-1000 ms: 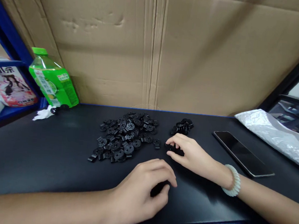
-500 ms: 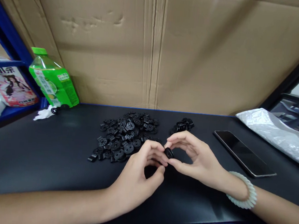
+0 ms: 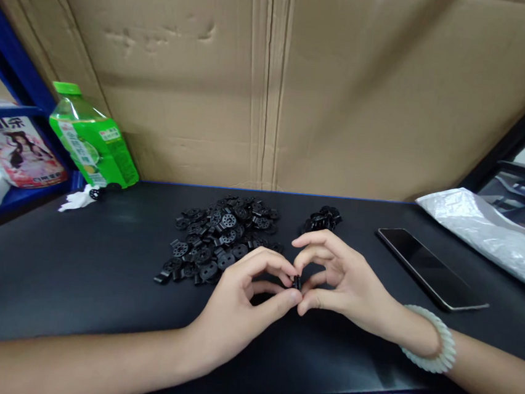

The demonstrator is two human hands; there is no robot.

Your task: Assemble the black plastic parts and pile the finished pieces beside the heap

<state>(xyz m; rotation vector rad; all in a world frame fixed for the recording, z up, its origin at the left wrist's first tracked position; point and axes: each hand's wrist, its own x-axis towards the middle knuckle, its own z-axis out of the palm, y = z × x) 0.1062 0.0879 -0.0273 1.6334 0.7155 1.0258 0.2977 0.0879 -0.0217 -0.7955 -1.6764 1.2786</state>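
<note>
A small black part (image 3: 297, 282) is held upright between the fingertips of both hands, above the black table's front half. My left hand (image 3: 252, 304) pinches it from the left with thumb and fingers. From the right, my right hand (image 3: 340, 279) closes its index finger and thumb on the same part; a bracelet circles that wrist. Behind my left hand lies a large pile of black round plastic parts (image 3: 214, 242). A smaller cluster of black parts (image 3: 323, 218) sits behind my right hand.
A phone (image 3: 432, 269) and a silvery plastic bag (image 3: 486, 228) lie at the right. Far left stand a green bottle (image 3: 93, 143), a white tissue (image 3: 78, 199) and a shelf with a printed packet (image 3: 23, 152). Cardboard (image 3: 185, 78) rises behind the table.
The small part has turned upright and moved slightly down. My left thumb and fingers have closed on it, and my right fingertips have shifted around it.
</note>
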